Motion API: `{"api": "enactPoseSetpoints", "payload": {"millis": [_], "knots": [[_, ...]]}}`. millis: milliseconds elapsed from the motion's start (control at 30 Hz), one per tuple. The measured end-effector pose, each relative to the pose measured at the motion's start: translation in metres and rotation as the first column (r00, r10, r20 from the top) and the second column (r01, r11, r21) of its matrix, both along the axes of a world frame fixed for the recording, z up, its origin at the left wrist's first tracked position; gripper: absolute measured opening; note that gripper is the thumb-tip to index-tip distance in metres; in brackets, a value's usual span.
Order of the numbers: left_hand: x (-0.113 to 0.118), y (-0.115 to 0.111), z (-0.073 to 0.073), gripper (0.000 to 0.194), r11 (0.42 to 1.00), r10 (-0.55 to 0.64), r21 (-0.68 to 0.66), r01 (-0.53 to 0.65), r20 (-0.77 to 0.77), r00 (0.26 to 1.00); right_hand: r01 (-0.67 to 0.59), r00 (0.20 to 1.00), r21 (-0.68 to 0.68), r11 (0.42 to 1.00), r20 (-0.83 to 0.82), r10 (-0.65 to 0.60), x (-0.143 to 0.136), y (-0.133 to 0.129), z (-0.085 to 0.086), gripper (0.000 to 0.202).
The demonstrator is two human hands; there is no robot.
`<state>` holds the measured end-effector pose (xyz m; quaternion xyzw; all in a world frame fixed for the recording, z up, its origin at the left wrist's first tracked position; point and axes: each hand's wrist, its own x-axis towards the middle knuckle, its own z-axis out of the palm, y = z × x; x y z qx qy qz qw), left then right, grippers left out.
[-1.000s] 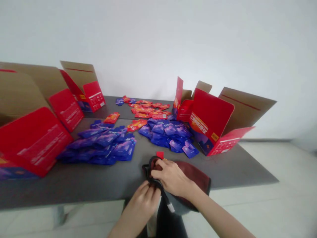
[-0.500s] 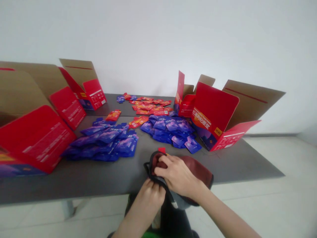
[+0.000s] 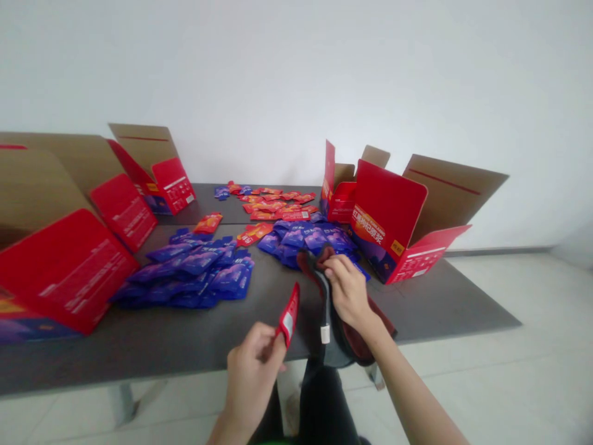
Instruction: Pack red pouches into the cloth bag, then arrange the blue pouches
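Observation:
Near the table's front edge, my left hand (image 3: 254,368) pinches a red packet (image 3: 289,316) by its lower end, the packet standing upright. To its right, my right hand (image 3: 345,287) grips the rim of a dark brown and grey cloth pouch (image 3: 336,346) with black edging and a small white tag. The pouch hangs partly over the front edge. Behind the pouch lies a pile of blue-purple packets (image 3: 296,238). Another blue-purple pile (image 3: 192,272) is on the left part of the table. What the pouch holds inside is hidden.
Open red cartons with raised flaps stand on the grey table (image 3: 259,309): a large one (image 3: 69,272) at the near left, one (image 3: 173,185) at the back left, two (image 3: 384,228) at the right. Orange-red packets (image 3: 278,207) lie towards the back, before a white wall.
My left hand has come out of the pouch and moved left, now with the red packet. My right hand has lifted the pouch's rim forward. The view has shifted slightly.

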<state>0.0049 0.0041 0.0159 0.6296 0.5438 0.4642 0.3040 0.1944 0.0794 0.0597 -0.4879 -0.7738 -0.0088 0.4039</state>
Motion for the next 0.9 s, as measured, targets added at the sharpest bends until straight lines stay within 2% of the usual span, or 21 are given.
{"api": "enactPoseSetpoints", "payload": {"millis": [67,100,133,200,267,300,367,467,533,633,700,800,900], "knots": [[-0.004,-0.003,-0.001,0.023,0.987,0.041,-0.160,-0.017,0.152,0.988,0.032,0.983,0.114,0.993,-0.184,-0.011,0.012,-0.013,0.010,0.020],[-0.007,-0.005,-0.002,0.023,0.980,0.028,-0.197,-0.001,0.136,0.990,0.035,0.975,0.137,0.990,-0.223,-0.003,0.016,-0.018,0.014,0.019],[-0.009,-0.008,-0.003,0.022,0.979,0.019,-0.202,-0.007,0.058,0.998,0.028,0.972,0.138,0.990,-0.237,0.006,0.018,-0.022,0.015,0.019],[-0.012,-0.012,-0.006,0.020,0.990,0.092,-0.082,-0.112,-0.217,0.972,-0.017,0.977,0.084,0.996,-0.210,0.034,0.018,-0.027,0.014,0.019],[-0.013,-0.013,-0.009,0.029,0.968,0.240,0.181,-0.173,-0.479,0.845,-0.070,0.989,-0.003,0.998,-0.132,0.069,0.014,-0.030,0.008,0.020],[-0.014,-0.013,-0.009,0.033,0.944,0.292,0.301,-0.136,-0.568,0.770,-0.089,0.993,-0.045,0.995,-0.082,0.085,0.011,-0.032,0.004,0.020],[-0.013,-0.008,-0.009,0.033,0.905,0.287,0.422,0.048,-0.690,0.664,-0.108,0.994,-0.122,0.987,0.007,0.110,0.004,-0.035,-0.001,0.022],[-0.013,0.004,-0.008,0.036,0.837,0.135,0.412,0.360,-0.794,0.593,-0.135,0.980,-0.197,0.971,0.117,0.160,-0.006,-0.043,-0.004,0.023],[-0.012,0.012,-0.007,0.036,0.799,0.050,0.382,0.465,-0.812,0.582,-0.167,0.951,-0.232,0.958,0.219,0.219,-0.011,-0.047,-0.005,0.021],[-0.010,0.020,-0.006,0.027,0.806,-0.018,0.312,0.504,-0.837,0.547,-0.197,0.877,-0.284,0.938,0.376,0.298,-0.016,-0.045,-0.010,0.019],[-0.010,0.023,-0.008,0.026,0.789,-0.037,0.292,0.540,-0.856,0.515,-0.176,0.842,-0.305,0.936,0.445,0.304,-0.018,-0.036,-0.015,0.018],[-0.008,0.022,-0.010,0.030,0.742,-0.009,0.334,0.581,-0.862,0.507,-0.095,0.814,-0.301,0.949,0.525,0.248,-0.016,-0.015,-0.021,0.020],[-0.002,0.018,-0.008,0.028,0.756,0.013,0.338,0.561,-0.864,0.504,0.039,0.795,-0.309,0.950,0.585,0.157,-0.013,0.005,-0.018,0.025]]}}
